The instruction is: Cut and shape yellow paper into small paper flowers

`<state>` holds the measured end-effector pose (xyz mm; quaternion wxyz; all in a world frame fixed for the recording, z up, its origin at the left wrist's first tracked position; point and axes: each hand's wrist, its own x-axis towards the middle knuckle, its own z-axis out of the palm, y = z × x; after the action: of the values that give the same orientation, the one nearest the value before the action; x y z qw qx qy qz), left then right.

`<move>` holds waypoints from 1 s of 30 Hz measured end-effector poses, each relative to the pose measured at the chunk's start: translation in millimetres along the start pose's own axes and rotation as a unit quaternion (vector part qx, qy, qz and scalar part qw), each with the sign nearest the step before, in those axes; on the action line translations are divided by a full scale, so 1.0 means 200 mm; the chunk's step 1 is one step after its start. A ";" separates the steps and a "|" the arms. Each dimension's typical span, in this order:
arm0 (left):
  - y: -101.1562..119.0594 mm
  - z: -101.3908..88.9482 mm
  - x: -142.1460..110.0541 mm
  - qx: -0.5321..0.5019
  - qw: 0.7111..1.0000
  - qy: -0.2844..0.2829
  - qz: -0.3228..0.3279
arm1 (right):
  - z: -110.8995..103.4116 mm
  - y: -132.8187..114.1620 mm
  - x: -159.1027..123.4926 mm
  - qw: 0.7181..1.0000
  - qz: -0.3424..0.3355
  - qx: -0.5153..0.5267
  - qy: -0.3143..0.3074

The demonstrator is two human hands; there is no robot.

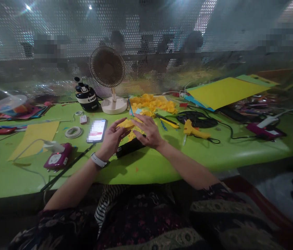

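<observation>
My left hand [115, 135] pinches a piece of yellow paper [125, 124], curved like a petal, above the green table. My right hand [147, 132] is just to its right, fingers spread and stretched toward the paper; whether the fingertips touch it I cannot tell. More small yellow paper pieces [131, 136] lie below and between the hands. A long black case [129, 147] lies in front of them, partly covered by my right hand. Behind the hands is a heap of yellow paper flowers [153, 103].
A lit phone [96, 131], tape roll [73, 132] and purple power socket [58, 157] are at left. A fan [113, 105] and black bottle [87, 98] stand behind. Rightward lie a yellow cutter [171, 123], glue gun [195, 132], black reel [203, 119] and yellow sheets [229, 92].
</observation>
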<state>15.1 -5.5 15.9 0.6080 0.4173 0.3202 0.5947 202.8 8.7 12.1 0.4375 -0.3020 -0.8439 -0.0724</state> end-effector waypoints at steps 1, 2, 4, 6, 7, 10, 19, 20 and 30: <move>0.00 0.00 0.00 -0.002 1.000 0.001 0.000 | 0.00 0.00 0.00 1.000 -0.001 0.000 0.003; -0.01 -0.01 0.00 -0.004 1.000 0.000 -0.001 | 0.00 0.00 0.00 1.000 -0.005 -0.002 0.002; -0.02 -0.02 0.01 -0.012 1.000 -0.007 -0.001 | 0.00 0.00 0.00 1.000 -0.013 -0.010 -0.005; -0.02 -0.03 0.02 -0.020 1.000 -0.018 -0.003 | 0.01 0.00 0.00 1.000 -0.012 -0.010 -0.007; -0.03 -0.03 0.02 -0.024 0.999 -0.021 -0.004 | 0.01 0.01 0.00 1.000 -0.010 -0.006 -0.005; -0.03 -0.04 0.03 -0.024 1.000 -0.012 -0.001 | 0.02 0.02 0.00 1.000 -0.002 0.006 0.027; -0.02 0.00 -0.01 0.046 0.999 0.002 -0.005 | 0.03 0.00 0.00 0.997 -0.002 -0.009 0.082; -0.02 0.00 -0.01 0.059 0.998 -0.004 0.001 | 0.04 0.00 0.00 0.996 0.000 -0.010 0.084; -0.04 -0.02 0.00 0.287 0.926 0.007 0.244 | 0.05 0.00 -0.01 0.997 0.053 0.027 0.054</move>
<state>14.7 -4.3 5.8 0.2959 0.6354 0.3694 0.6102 196.4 13.1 4.5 0.4935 -0.3305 -0.8034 -0.0424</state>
